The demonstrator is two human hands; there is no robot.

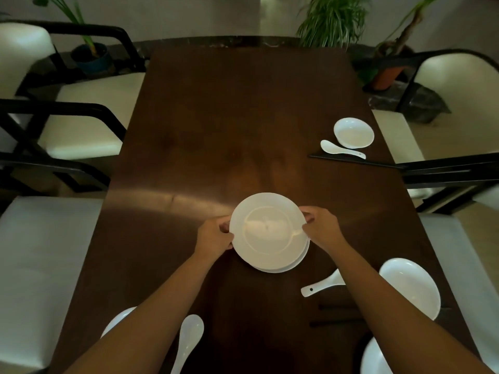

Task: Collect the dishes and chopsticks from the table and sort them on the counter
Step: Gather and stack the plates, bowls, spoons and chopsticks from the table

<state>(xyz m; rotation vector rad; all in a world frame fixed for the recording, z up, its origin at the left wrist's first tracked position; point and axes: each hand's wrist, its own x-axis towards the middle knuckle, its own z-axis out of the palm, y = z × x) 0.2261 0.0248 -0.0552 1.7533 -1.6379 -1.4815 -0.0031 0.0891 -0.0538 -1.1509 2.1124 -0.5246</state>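
A stack of white plates (268,233) sits in the middle of the dark wooden table (216,130). My left hand (213,234) grips its left rim and my right hand (322,228) grips its right rim. A white bowl (353,132), a white spoon (340,148) and black chopsticks (353,160) lie at the far right. Nearer on the right are another white bowl (411,286), a spoon (322,286) partly under my forearm, and dark chopsticks (334,323). At the bottom, a spoon (189,338), a bowl edge (118,319) and another bowl (374,359) show.
Cream-cushioned chairs with black frames (81,125) line the left side, and more chairs (456,85) stand on the right. Potted plants (332,20) stand beyond the table's far end, with one pot (93,56) at the far left.
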